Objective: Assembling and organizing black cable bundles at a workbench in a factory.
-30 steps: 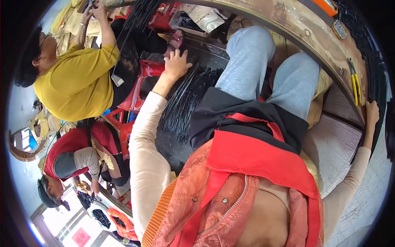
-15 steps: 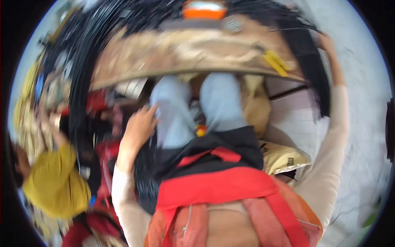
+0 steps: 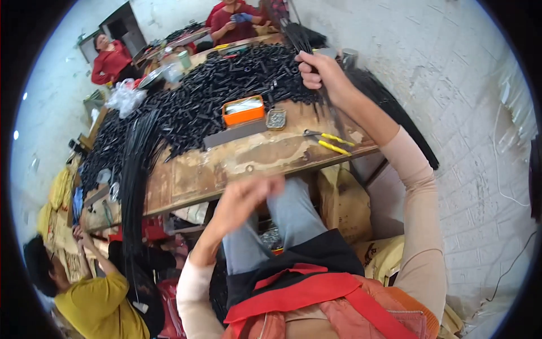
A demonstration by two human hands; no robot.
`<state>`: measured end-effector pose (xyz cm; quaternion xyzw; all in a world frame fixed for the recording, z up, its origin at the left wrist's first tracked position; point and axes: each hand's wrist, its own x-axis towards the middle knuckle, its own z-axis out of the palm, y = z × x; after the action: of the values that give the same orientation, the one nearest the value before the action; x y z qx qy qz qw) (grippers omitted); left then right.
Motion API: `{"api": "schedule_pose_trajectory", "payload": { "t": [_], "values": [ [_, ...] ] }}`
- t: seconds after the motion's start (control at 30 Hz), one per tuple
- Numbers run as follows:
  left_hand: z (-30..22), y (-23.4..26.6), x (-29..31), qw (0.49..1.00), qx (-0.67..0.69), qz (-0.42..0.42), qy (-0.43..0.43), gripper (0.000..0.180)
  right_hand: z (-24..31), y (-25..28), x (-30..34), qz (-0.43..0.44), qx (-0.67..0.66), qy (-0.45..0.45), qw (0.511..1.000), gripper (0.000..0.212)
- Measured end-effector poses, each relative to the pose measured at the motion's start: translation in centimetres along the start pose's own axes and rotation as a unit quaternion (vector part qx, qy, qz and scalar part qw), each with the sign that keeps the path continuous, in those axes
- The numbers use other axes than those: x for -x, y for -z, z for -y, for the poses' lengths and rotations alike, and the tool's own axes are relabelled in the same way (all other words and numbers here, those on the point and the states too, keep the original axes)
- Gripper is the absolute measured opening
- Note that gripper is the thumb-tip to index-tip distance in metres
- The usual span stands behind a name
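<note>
My right hand (image 3: pixel 324 76) is raised over the far right part of the table, its fingers wrapped round a bundle of thin black strands (image 3: pixel 297 37). Some strands stick out above the fist and others hang below it. My left hand (image 3: pixel 243 204) is over my lap, near the table's front edge; motion smears its fingers, and I see nothing in it. Yellow-handled pliers (image 3: pixel 333 144) lie on the wooden table (image 3: pixel 257 155). Close by are an orange box (image 3: pixel 243 111) of pale thin pieces and a small dish (image 3: pixel 276 119) of little metal parts.
A large heap of black parts (image 3: pixel 197 121) covers the table's middle. Long black strands (image 3: pixel 138 175) drape over its front edge at left; more strands (image 3: pixel 401 113) droop at right beside the white wall (image 3: pixel 468 113). A person in yellow (image 3: pixel 104 305) sits at left; people in red are farther back.
The view has tilted up, bringing the far table and people into sight. My right hand has moved from the hanging strands at right inward, now gripping a bundle. My left hand has shifted right.
</note>
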<state>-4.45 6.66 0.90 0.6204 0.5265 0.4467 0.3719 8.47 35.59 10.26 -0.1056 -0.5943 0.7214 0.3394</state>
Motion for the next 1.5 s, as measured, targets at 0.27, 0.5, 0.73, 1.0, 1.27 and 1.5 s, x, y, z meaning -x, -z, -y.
{"api": "schedule_pose_trajectory", "payload": {
  "t": [0.27, 0.5, 0.73, 1.0, 1.27, 1.5],
  "values": [
    [-4.7, -1.5, -0.6, 0.927, 0.315, -0.189, 0.070, 0.021, -2.7, -10.3, 5.9, 0.129, -0.019, -0.003, 0.991, 0.028],
    [-3.4, -2.6, 4.3, 0.929, 0.262, -0.230, 0.127, 0.016, -2.3, -10.6, -0.1, 0.206, 0.028, 0.002, 0.978, 0.046],
    [-2.1, -2.2, 8.4, 0.917, 0.351, -0.055, 0.182, 0.042, -4.1, -14.0, -0.2, 0.267, -0.055, -0.049, 0.961, 0.037],
    [-4.4, 0.5, 4.0, 0.896, 0.419, -0.137, 0.048, 0.044, -0.5, -16.4, 3.1, 0.238, -0.053, -0.166, 0.955, 0.035],
    [-4.1, 2.2, 3.0, 0.913, 0.385, -0.132, 0.019, 0.041, -2.9, -15.1, 4.2, 0.332, 0.004, -0.067, 0.941, 0.044],
    [-2.5, 5.0, 0.6, 0.918, 0.385, -0.095, -0.008, 0.045, -3.1, -15.8, 3.6, 0.271, 0.095, -0.053, 0.956, 0.042]
  ]
}}
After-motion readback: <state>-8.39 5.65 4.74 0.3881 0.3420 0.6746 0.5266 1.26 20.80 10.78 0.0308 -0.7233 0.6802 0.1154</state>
